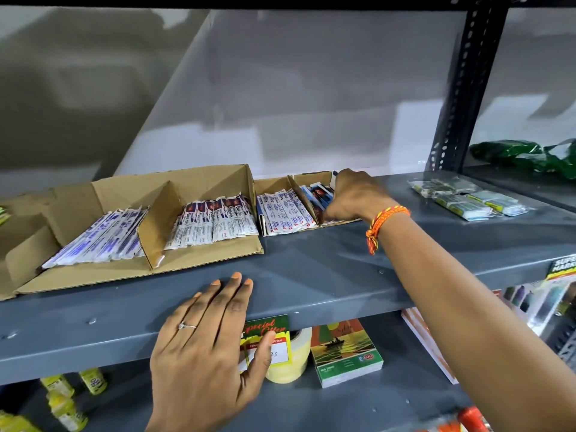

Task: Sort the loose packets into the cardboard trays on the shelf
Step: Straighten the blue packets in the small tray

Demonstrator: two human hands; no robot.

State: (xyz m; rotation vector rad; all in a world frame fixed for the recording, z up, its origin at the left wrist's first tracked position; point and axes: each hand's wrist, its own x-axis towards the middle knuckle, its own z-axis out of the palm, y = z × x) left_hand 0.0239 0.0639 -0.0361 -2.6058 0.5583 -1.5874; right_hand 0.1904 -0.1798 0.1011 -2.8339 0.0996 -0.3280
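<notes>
A large cardboard tray (199, 260) on the grey shelf (311, 275) holds long white-and-blue packets (103, 238) left of its divider and white-and-red packets (215, 222) right of it. A smaller cardboard tray (271, 183) beside it holds white packets (286, 213) in its left slot and dark blue packets (318, 194) in its right slot. My right hand (355, 194) reaches into that right slot, fingers curled on the dark blue packets. My left hand (212, 338) lies flat on the shelf's front edge, fingers spread, holding nothing.
Clear-wrapped green-and-white packets (467, 198) lie loose at the shelf's right. A black perforated upright (461, 88) stands behind them, with green bags (523, 154) beyond. Below the shelf are a price tag (274, 338), a tape roll (293, 363), a small box (346, 353) and yellow bottles (62, 397).
</notes>
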